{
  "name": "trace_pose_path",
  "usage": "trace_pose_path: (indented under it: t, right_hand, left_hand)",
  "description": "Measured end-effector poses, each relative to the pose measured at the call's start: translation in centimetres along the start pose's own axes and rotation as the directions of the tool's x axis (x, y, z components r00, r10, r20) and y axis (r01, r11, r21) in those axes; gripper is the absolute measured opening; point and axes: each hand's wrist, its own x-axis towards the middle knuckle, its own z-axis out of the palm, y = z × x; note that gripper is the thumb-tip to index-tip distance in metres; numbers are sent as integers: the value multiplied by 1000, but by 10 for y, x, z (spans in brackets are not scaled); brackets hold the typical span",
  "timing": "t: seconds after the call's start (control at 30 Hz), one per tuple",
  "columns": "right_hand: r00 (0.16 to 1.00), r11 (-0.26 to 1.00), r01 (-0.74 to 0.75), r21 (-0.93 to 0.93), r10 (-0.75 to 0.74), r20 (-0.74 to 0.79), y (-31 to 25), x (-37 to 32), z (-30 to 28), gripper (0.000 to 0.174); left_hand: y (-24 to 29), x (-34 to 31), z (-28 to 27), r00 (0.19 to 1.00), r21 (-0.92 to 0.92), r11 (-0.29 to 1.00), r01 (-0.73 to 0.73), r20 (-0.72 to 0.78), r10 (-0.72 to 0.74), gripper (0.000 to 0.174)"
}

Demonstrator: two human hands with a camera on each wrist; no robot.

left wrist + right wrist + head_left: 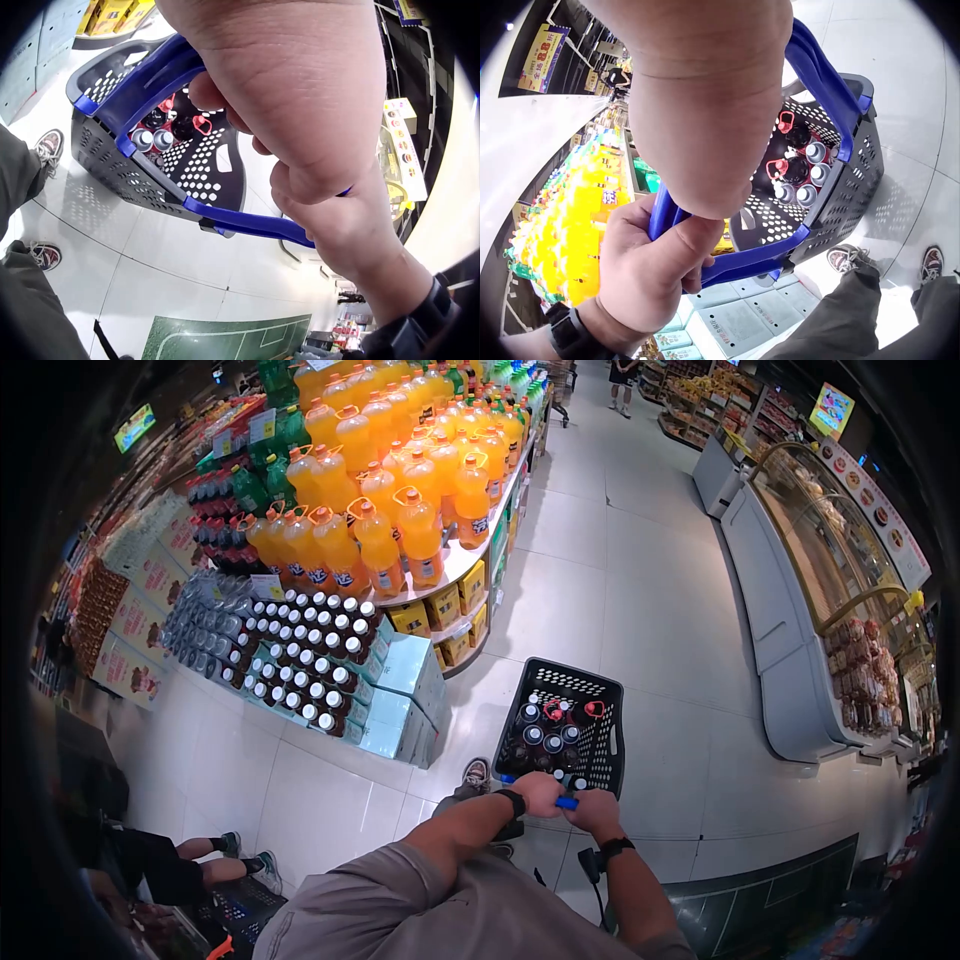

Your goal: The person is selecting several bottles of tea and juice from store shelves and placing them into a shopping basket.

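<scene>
A dark grey shopping basket [570, 671] with perforated walls stands in front of the person in the head view. Both hands grip its blue handle [247, 223], side by side. The left hand [540, 793] has its fingers curled over the bar, and the right hand [597, 813] holds it just beside. Inside the basket are several dark bottles [533, 735] with pale caps, along with two larger dark bottles whose red carrying rings [777, 168] show in the right wrist view. Part of the handle is hidden beneath the hands.
To the left, a rounded display carries orange soda bottles [415, 540]; pale blue cartons [405, 680] and white-capped dark bottles [300, 650] stand at its foot. A glass-topped counter [790, 610] lines the right side. Tiled floor [650, 610] runs between. Another person's legs [205, 860] show lower left.
</scene>
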Motion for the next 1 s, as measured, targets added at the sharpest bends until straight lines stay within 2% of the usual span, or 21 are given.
trace_pose_path:
  t: [0.27, 0.33, 0.43, 0.53, 0.7, 0.77, 1.0]
  right_hand:
    - [999, 999, -31, -15, 31, 21, 31, 77, -42, 30]
    - [996, 997, -70, 38, 68, 55, 31, 95, -68, 28]
    - [993, 999, -51, -13, 52, 104, 35, 120, -77, 27]
    - [999, 999, -41, 11, 40, 36, 51, 171, -92, 29]
    - [994, 998, -65, -4, 65, 91, 62, 234, -107, 26]
    - [990, 996, -87, -11, 88, 108, 64, 257, -117, 26]
    - [988, 994, -100, -37, 104, 116, 70, 321, -135, 28]
  left_hand:
    - [-29, 68, -42, 999, -14, 999, 41, 7, -41, 31]
    - [-38, 89, -56, 999, -29, 999, 44, 11, -44, 32]
    - [-48, 105, -75, 994, -8, 996, 84, 75, -83, 31]
    - [-73, 141, -107, 995, -61, 994, 89, 55, -86, 31]
    - [-117, 186, -130, 1000, -101, 995, 25, 12, -24, 29]
    - [-129, 201, -150, 995, -86, 993, 75, 71, -69, 28]
    - [-176, 243, -175, 998, -100, 994, 54, 40, -50, 29]
